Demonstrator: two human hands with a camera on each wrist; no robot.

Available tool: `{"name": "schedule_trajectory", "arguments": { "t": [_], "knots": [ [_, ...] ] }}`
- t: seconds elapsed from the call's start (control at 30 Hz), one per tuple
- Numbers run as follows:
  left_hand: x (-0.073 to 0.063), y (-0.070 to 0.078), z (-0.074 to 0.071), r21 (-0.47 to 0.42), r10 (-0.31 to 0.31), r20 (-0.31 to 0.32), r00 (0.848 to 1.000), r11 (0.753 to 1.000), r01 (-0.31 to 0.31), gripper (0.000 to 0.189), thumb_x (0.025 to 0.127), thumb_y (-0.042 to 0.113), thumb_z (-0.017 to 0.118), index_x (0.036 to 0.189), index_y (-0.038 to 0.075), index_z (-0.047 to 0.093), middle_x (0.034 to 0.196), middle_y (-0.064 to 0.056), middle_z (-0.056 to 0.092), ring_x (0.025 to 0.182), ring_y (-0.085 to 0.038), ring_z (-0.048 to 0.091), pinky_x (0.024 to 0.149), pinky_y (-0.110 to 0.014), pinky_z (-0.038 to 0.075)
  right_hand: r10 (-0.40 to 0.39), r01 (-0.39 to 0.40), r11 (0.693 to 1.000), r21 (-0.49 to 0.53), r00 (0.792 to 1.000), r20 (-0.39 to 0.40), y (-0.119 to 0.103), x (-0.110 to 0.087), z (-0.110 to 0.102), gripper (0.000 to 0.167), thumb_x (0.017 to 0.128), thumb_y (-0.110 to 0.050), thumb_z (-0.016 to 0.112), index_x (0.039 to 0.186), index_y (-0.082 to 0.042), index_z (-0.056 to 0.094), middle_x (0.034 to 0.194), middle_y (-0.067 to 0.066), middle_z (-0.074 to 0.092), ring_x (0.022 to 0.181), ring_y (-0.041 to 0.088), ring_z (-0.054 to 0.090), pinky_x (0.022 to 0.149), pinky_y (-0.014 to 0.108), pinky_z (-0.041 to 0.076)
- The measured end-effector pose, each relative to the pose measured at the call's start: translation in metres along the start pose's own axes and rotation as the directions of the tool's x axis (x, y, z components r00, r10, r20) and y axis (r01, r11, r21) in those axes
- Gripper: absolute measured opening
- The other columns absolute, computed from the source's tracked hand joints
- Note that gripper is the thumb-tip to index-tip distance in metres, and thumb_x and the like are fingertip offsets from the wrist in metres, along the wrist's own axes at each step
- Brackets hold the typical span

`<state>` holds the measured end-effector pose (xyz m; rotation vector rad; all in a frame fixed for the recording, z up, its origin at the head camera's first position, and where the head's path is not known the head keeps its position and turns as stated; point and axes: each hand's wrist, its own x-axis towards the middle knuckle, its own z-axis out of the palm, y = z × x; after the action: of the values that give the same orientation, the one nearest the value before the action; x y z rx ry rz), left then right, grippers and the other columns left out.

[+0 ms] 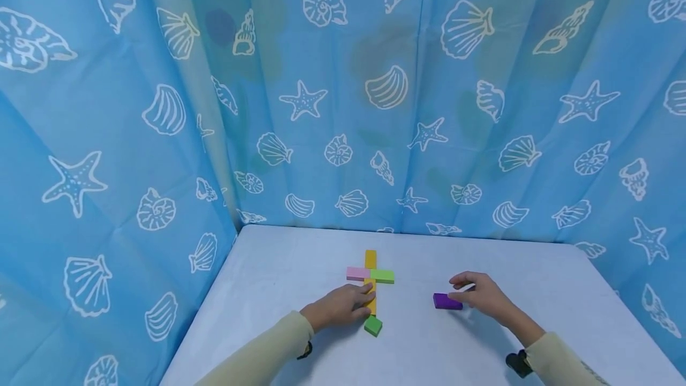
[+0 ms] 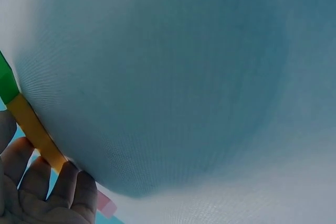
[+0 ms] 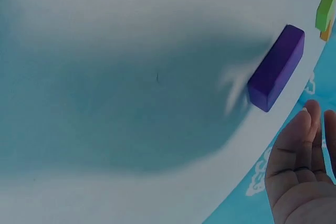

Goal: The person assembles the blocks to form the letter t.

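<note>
My left hand (image 1: 339,305) rests against a yellow-orange block (image 1: 370,302), its fingertips on and along the block's side. In the left wrist view those fingers (image 2: 65,182) are loosely extended next to the same block. A green block (image 1: 373,326) lies turned at an angle by the block's near end. Beyond the hand, a pink block (image 1: 357,273) and a light green block (image 1: 383,277) sit side by side, with another yellow-orange block (image 1: 371,258) behind them. On the right, my right hand (image 1: 485,298) hovers beside a purple block (image 1: 446,301), its fingers apart from it in the right wrist view.
A white cloth-covered table (image 1: 300,255) carries the blocks. Blue curtains (image 1: 332,136) printed with white shells and starfish hang behind it and at both sides. Both wrists wear dark bands, the right with a black device (image 1: 518,364).
</note>
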<state>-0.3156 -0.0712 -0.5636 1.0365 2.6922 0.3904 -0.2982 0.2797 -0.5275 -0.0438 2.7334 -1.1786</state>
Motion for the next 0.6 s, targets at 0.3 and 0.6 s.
{"name": "schedule_trajectory", "arguments": {
  "t": [0.3,0.6],
  "knots": [
    [-0.001,0.003,-0.002,-0.009,-0.009,0.002,1.0,1.0,0.009,0.05,0.101,0.04,0.055,0.146,0.022,0.047,0.157,0.007,0.039,0.142,-0.016,0.042,0.114,-0.033,0.039,-0.031,0.026,0.99,-0.136,0.999,-0.036,0.009,0.002,0.002,0.053,0.084,-0.029,0.078,0.128,-0.004,0.063,0.132,0.025,0.054,0.104,0.033,0.061,0.08,0.044,0.058],
    [-0.001,0.003,-0.002,-0.01,-0.007,-0.007,1.0,1.0,0.007,0.049,0.101,0.038,0.055,0.146,0.021,0.048,0.157,0.005,0.039,0.142,-0.017,0.043,0.114,-0.033,0.04,0.025,-0.02,0.993,-0.115,0.999,0.041,0.025,0.012,0.012,0.061,0.077,-0.029,0.085,0.127,-0.004,0.063,0.121,0.017,0.062,0.1,0.027,0.063,0.077,0.039,0.059]
  ]
}}
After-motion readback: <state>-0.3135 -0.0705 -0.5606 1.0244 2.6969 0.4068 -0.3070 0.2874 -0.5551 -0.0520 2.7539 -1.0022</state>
